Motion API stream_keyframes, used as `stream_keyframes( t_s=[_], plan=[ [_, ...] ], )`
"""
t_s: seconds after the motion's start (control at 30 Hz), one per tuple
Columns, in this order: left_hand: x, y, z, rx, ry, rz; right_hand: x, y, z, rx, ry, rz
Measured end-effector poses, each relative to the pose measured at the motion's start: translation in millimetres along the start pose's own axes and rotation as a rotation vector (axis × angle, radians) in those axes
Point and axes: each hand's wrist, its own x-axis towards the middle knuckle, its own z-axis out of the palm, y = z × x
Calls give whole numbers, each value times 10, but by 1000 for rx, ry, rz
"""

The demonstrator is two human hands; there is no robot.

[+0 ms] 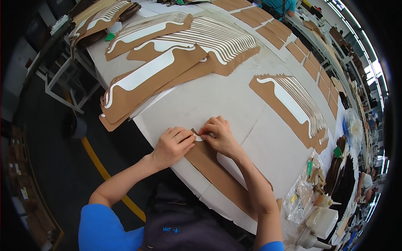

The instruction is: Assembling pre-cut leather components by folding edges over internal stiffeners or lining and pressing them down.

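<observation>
A long brown panel (220,180), which looks like leather or cloth, lies at the front edge of the table. A white band shows along its right side, partly hidden by my right forearm. My left hand (172,147) is closed with its fingertips on the panel's far end. Beside it my right hand (220,136) pinches the same end, thumb and finger together. A small white strip (199,138) shows between the two hands; I cannot make out whether it is gripped separately.
Stacked brown panels with white bands (153,85) lie far left on the table (197,102). A fanned row of similar panels (289,108) is at the right. White squeeze bottles (322,221) and clear plastic bags (299,205) sit near right. A person (278,6) is at the far side.
</observation>
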Motion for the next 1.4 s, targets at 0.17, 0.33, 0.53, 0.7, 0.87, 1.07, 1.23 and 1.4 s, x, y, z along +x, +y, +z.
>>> stream_keyframes(
  t_s=[0.17, 0.33, 0.53, 0.7, 0.87, 1.07, 1.23, 1.4],
  plan=[
    [-3, 16, 19, -16, 15, -26, -48, 26, 8, 36, 9, -20],
    [23, 52, 8, -26, -1, -85, -97, 103, 22, 31, 2, -117],
    [70, 74, 27, 19, -61, -114, -146, 141, -11, -184, 72, -432],
    [59, 95, 33, 48, -2, -79, 10, 326, -295, 96, -115, -176],
    [31, 78, 29, 67, -3, -87, 2, 401, -384, 139, -218, -155],
    [49, 94, 3, 63, 0, -74, -109, 435, -305, -2, -146, -372],
    [22, 92, 6, 75, -7, -74, -148, 258, -121, -112, -39, -489],
    [97, 136, -17, -85, -38, -202, -297, 144, -98, -206, 26, -498]
  ],
)
